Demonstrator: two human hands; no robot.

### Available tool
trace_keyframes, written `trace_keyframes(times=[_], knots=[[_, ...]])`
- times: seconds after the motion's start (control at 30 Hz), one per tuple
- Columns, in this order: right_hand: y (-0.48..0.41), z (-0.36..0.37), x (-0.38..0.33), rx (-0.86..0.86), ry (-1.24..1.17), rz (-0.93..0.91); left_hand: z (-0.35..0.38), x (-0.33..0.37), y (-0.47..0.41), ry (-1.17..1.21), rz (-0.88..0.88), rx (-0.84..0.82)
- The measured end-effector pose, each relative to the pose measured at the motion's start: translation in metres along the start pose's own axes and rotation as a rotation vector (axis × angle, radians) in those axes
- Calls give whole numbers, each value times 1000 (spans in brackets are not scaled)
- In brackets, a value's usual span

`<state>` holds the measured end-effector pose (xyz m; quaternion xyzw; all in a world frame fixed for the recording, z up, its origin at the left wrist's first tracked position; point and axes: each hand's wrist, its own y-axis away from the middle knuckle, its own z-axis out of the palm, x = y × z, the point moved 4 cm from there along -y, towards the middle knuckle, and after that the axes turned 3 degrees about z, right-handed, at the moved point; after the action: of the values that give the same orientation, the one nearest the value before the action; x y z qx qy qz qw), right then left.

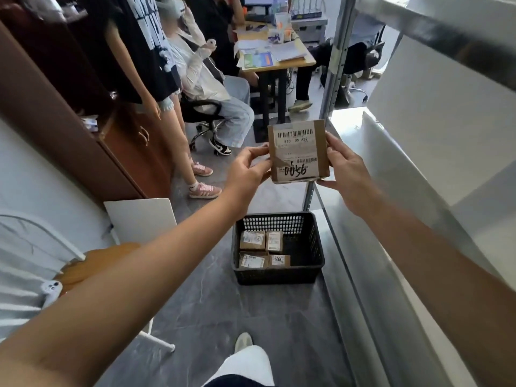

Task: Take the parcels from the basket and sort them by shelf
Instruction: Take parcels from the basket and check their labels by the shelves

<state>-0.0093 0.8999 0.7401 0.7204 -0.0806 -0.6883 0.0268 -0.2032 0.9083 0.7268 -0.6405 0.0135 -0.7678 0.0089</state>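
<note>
I hold a small brown cardboard parcel [298, 150] up in front of me, label facing me, with "0056" handwritten on it. My left hand [249, 167] pinches its left edge and my right hand [344, 170] grips its right edge and lower corner. Below, on the grey floor, stands a black plastic basket [304, 273] with several small labelled parcels [264, 248] lying in its left half. The metal shelf unit [391, 169] runs along my right, its white shelves bare where I can see them.
A brown cabinet [83, 129] stands at left. Two people [178, 88] are close ahead on the left, one standing, one seated on an office chair. A desk [279, 60] with papers lies behind. A white board [141, 219] leans at left; my foot [243, 342] is below.
</note>
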Motion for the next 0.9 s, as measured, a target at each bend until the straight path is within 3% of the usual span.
trace_keyframes(times=[0.4,0.6,0.9], knots=[[-94,63,-3,57,-19,82,-54,-18,-117,-23,-52,-42],[-117,67,0,155,4,108,-56,-33,-147,-28,-87,-91],[-154,57,-14,144,19,64,-44,-35,-183,-60,-47,-63]])
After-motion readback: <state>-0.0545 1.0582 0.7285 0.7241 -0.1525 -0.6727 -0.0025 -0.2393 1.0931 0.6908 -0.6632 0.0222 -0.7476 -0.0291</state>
